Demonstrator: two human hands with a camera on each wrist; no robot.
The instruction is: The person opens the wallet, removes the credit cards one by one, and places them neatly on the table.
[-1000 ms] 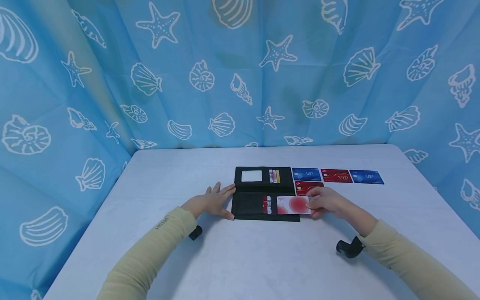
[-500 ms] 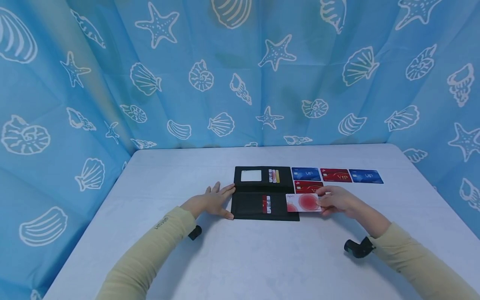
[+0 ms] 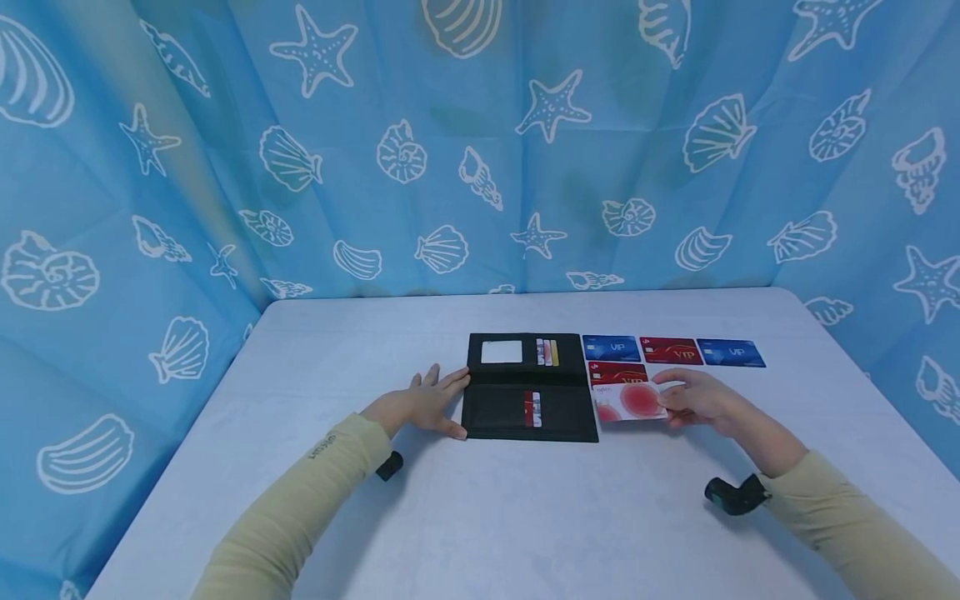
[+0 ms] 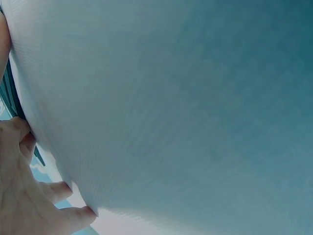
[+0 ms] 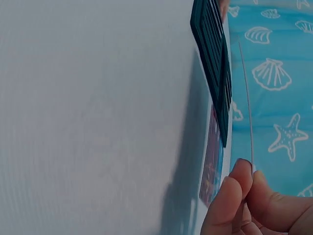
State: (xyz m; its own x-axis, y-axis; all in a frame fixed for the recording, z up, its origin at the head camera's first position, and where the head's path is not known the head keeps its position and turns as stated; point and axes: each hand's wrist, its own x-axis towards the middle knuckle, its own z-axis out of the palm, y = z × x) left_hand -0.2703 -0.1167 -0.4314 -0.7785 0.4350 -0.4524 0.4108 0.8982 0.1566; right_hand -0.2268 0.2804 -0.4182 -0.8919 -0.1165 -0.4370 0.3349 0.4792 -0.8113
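Note:
A black wallet (image 3: 491, 408) lies spread flat on the table, with several cards tucked in its slots and a white window in its upper half. My left hand (image 3: 422, 410) rests at the wallet's left edge, fingers spread and fairly straight. Between thumb and fingers, my right hand (image 3: 701, 398) pinches the right end of a white card with pink-red circles (image 3: 628, 402). That card is just right of the wallet and overlaps the lower part of a red VIP card (image 3: 617, 372). In the right wrist view the pinched card (image 5: 248, 105) appears edge-on, raised off the table.
Along the back, right of the wallet, lie a blue VIP card (image 3: 611, 347), a red VIP card (image 3: 671, 350) and another blue VIP card (image 3: 731, 352) in a row. The white table (image 3: 480, 525) meets a blue shell-print curtain (image 3: 450, 125) behind.
My right hand has moved right, carrying the white-and-pink card from over the wallet's lower right half to beside the wallet. My left hand has stayed in place.

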